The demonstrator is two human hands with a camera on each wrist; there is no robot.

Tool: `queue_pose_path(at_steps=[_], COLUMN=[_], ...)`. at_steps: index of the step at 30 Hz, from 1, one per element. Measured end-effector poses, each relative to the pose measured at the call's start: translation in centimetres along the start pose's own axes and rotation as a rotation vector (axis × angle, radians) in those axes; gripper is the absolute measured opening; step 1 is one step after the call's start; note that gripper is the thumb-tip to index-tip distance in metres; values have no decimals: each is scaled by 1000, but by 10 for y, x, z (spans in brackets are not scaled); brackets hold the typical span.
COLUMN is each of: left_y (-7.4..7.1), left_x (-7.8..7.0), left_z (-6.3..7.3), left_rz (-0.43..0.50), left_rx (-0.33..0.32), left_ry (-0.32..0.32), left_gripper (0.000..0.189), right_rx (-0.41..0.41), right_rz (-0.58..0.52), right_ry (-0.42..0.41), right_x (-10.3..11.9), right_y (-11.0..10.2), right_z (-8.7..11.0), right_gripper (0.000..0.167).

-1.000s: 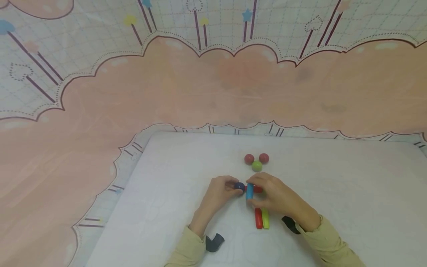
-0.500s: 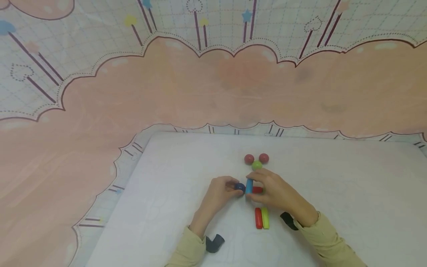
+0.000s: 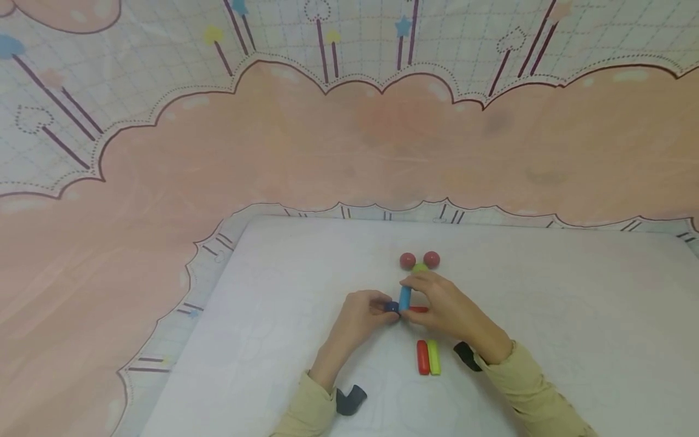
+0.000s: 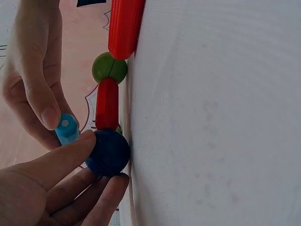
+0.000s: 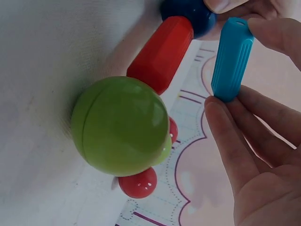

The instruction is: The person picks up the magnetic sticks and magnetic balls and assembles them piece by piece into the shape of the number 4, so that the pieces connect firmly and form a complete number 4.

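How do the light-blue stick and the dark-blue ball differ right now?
The light-blue stick is long and grooved; the dark-blue ball is round. The right hand holds the stick, the left hand the ball. The stick is joined to nothing; the ball meets the end of a red stick. Both are blue.

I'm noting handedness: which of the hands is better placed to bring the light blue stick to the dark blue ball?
Probably the right hand: it pinches the light blue stick by its ends, near the dark blue ball. The left hand grips that ball, so seems better placed for steadying.
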State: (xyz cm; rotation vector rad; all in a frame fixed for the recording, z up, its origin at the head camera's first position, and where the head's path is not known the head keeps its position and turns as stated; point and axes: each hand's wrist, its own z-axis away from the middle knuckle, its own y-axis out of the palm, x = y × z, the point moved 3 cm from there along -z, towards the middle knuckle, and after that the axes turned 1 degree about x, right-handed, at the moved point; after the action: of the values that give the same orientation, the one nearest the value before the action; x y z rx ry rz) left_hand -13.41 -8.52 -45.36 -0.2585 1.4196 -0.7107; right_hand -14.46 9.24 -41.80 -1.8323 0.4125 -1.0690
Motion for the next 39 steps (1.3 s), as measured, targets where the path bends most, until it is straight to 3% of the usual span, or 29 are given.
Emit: queue_pose_path(at_steps=[22, 39], left_y=[0, 0], left_x=[-1, 0], left_z=[0, -1], left_rz=[-12, -6], left_rx=[-3, -5], left_ry=[13, 18], left_gripper=[34, 34], right_rx=[-39, -105], right_rz=[7, 52], right_ry=[41, -28], right_x=[-5, -4], right_y=[8, 14], right_z=[-12, -18], right_gripper=[51, 52])
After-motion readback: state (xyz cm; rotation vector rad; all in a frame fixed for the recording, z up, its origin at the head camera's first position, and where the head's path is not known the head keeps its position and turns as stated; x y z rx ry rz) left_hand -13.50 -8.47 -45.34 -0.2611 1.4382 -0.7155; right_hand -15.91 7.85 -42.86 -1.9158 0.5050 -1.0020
